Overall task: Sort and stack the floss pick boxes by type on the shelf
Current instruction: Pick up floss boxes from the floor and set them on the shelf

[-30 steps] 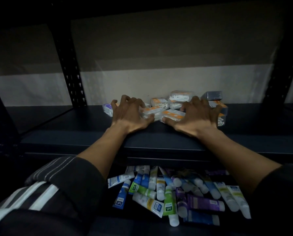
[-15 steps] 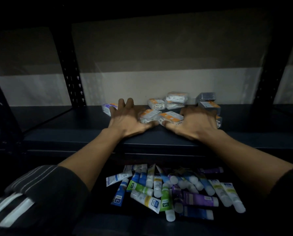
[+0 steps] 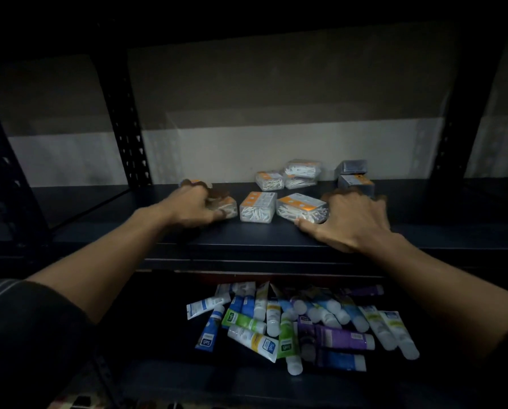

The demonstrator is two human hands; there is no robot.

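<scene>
Several clear floss pick boxes with orange labels lie on the dark shelf (image 3: 246, 236). My left hand (image 3: 192, 206), blurred, curls its fingers round one box (image 3: 229, 208) at the left of the front row. A second box (image 3: 258, 207) lies free in the middle. My right hand (image 3: 350, 221) has its thumb along the front of a third box (image 3: 301, 208) and curled fingers at its right end. Behind them are another box (image 3: 269, 180), a two-high stack (image 3: 302, 172) and two darker boxes (image 3: 353, 174) stacked at the back right.
A pile of toothpaste tubes (image 3: 291, 323) lies on the lower shelf under my arms. A perforated black upright (image 3: 125, 125) stands back left, another upright (image 3: 450, 128) back right. A pale wall closes the back of the shelf.
Both hands moved apart. The left slid left and closed on a box, the right slid right, which uncovered the front row of boxes. The camera view dropped slightly.
</scene>
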